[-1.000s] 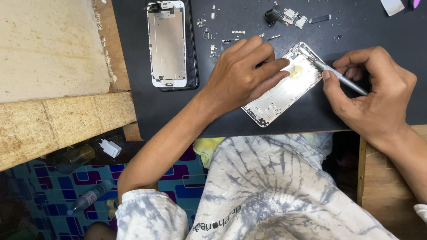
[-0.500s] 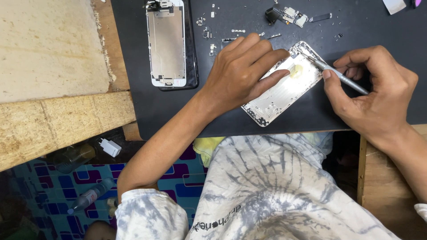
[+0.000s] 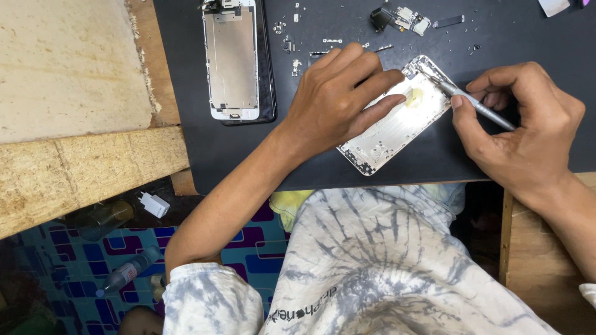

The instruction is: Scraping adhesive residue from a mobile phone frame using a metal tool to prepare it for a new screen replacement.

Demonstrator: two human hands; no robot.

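Silver phone rear housing [image 3: 397, 124] lying open-side up on black work mat [image 3: 484, 56], angled diagonally, lower end near mat's front edge, upper end toward mat centre; inside mostly bare metal, yellowish patch near upper half, small fittings along lower edge. Left hand [image 3: 335, 99] laid flat over housing's left and upper part, fingers [image 3: 372, 80] slightly spread and pressing down, pinning it to mat. Right hand [image 3: 528, 133] just right of housing, thumb and forefinger pinched on thin grey metal tool [image 3: 478, 105], other fingers curled in; tool tip touching housing's upper right corner. Separated screen assembly [image 3: 233, 59] face down at mat's upper left, well apart from housing. Loose small screws and brackets [image 3: 292, 46] scattered between screen and left hand; small connector parts [image 3: 400, 17] near mat's top edge above housing. Open mat behind housing and to right of tool; little mat left in front of lower corner, edge close. Rough wooden bench [image 3: 74, 68] butting mat's left side. Below bench: small bottle [image 3: 127, 273] and white plug adapter [image 3: 153, 203] on blue patterned floor cover [image 3: 74, 254]. Wooden edge [image 3: 534, 260] under right forearm
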